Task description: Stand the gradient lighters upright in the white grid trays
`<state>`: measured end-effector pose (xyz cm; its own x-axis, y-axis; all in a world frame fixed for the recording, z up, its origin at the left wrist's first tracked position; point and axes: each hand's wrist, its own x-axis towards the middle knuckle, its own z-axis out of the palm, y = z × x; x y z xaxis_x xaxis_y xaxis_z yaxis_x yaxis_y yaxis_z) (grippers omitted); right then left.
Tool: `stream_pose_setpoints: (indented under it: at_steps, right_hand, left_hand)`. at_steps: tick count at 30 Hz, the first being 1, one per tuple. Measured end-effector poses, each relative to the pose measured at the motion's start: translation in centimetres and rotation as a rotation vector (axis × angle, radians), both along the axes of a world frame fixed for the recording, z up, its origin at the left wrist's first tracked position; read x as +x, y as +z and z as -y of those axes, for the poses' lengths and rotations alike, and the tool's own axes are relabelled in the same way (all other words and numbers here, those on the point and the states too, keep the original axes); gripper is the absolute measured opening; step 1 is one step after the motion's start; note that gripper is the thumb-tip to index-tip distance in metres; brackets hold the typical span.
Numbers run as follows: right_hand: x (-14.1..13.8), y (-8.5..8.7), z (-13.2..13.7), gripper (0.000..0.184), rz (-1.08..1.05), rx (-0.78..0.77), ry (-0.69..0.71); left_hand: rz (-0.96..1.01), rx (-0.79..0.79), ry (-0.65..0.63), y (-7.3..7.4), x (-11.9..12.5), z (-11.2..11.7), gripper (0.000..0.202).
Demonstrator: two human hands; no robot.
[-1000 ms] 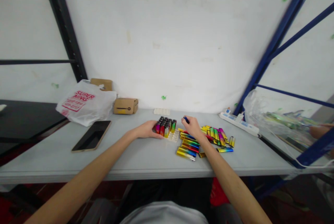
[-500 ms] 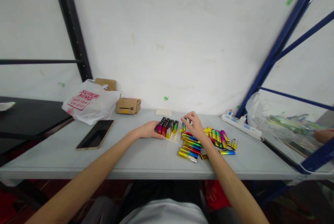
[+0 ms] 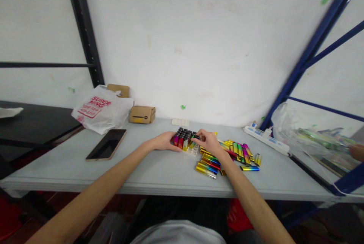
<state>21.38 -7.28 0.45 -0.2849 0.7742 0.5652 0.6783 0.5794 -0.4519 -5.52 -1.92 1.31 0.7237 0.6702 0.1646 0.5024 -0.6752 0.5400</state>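
Note:
A white tray (image 3: 193,150) on the grey table (image 3: 148,168) holds several upright rainbow-coloured lighters (image 3: 183,139) with black tops. My left hand (image 3: 164,140) curls against the tray's left side and steadies it. My right hand (image 3: 209,141) pinches one lighter (image 3: 194,139) and holds it at the tray's right edge, over the slots. A loose pile of lighters (image 3: 227,155) lies flat on the table to the right of the tray, partly under my right wrist.
A phone (image 3: 107,144) lies face up at the left. Behind it sit a white plastic bag (image 3: 99,109) and a small cardboard box (image 3: 142,114). A power strip (image 3: 265,135) and a clear bag (image 3: 313,134) lie at the right, by a blue rack post (image 3: 307,54).
My right hand has moved left from above the loose pile to the tray's right edge with a lighter pinched in it. My left hand stayed on the tray. The camera shifted slightly.

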Motion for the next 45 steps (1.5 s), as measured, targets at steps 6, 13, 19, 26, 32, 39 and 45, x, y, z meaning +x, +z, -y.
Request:
stream_pose_setpoints:
  at_steps: [6, 13, 19, 26, 32, 39, 45]
  right_hand:
    - [-1.1, 0.5, 0.3, 0.031, 0.05, -0.01, -0.005]
    - [-1.6, 0.7, 0.6, 0.048, 0.132, -0.055, -0.01]
    - [0.4, 3.1, 3.0, 0.039, 0.025, -0.036, -0.1]
    - [0.6, 0.1, 10.4, 0.069, 0.412, -0.053, -0.151]
    - [2.6, -1.3, 8.3, 0.066, 0.454, -0.169, -0.173]
    - [3.6, -0.8, 5.8, 0.063, 0.446, -0.203, -0.119]
    - [6.0, 2.2, 3.5, 0.045, 0.254, -0.212, -0.03]
  left_hand:
    - [-0.003, -0.01, 0.008, 0.0, -0.1, 0.1, 0.068]
    - [0.023, -0.011, -0.002, -0.1, -0.1, 0.0, 0.065]
    - [-0.008, -0.018, 0.02, 0.0, -0.1, 0.0, 0.07]
    - [-0.014, -0.008, 0.025, 0.2, 0.0, 0.1, 0.071]
    - [-0.039, -0.013, 0.035, 0.2, 0.0, 0.1, 0.07]
    - [-0.035, -0.01, 0.031, 0.2, 0.0, 0.1, 0.071]
    - [-0.043, -0.005, 0.033, 0.2, -0.1, 0.0, 0.07]
